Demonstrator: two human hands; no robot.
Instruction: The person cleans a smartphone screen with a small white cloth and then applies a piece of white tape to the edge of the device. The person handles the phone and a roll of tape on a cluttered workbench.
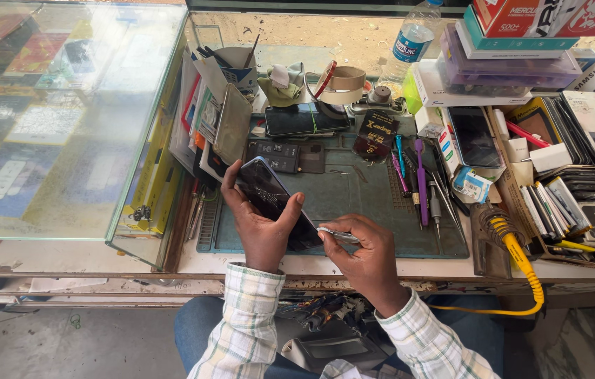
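My left hand (pixel 259 224) grips a black smartphone (pixel 275 200), tilted with its dark glass face up, above the near edge of a grey-green work mat (pixel 353 196). My right hand (pixel 364 249) pinches a small thin silvery tool (pixel 334 234) whose tip touches the phone's lower right edge. Both sleeves are pale plaid.
On the mat lie another phone (pixel 304 119), a dark phone part (pixel 283 156), screwdrivers and tweezers (pixel 420 175). A glass display case (pixel 66 119) stands left. Boxes (pixel 508 49), a water bottle (pixel 410 42), a tape roll (pixel 343 84) and phone cases (pixel 578 140) crowd the back and right. A yellow coiled cord (pixel 522 260) hangs off the front edge.
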